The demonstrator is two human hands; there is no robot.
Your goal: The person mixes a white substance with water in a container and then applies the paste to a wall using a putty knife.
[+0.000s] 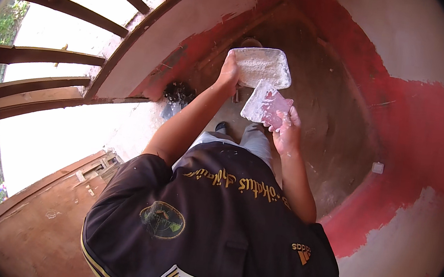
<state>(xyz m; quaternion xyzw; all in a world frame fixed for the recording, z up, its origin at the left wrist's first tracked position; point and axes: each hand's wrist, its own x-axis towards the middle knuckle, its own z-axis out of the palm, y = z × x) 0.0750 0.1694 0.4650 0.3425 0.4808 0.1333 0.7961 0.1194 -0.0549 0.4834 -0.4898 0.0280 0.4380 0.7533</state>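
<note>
My left hand (230, 72) grips a shallow tray (284, 80) with rounded corners by its left side. White paste (260, 66) coats the inside of the tray. In my right hand (287, 129) is a flat, pinkish, squarish spreader (276, 106), held at its lower right corner between thumb and fingers. White paste is smeared over the spreader's left part and its edges. The spreader is just below the tray's near edge and overlaps it in view; whether the two touch, I cannot tell. White smears mark the fingers of my right hand.
Walls with red paint (422, 115) and pale patches (424, 46) meet at a corner ahead. A small white wall fitting (377, 167) is at right. Dark wooden bars (50, 59) cross a bright opening at left. A brown wooden panel (48, 222) lies lower left, above brown floor (332, 134).
</note>
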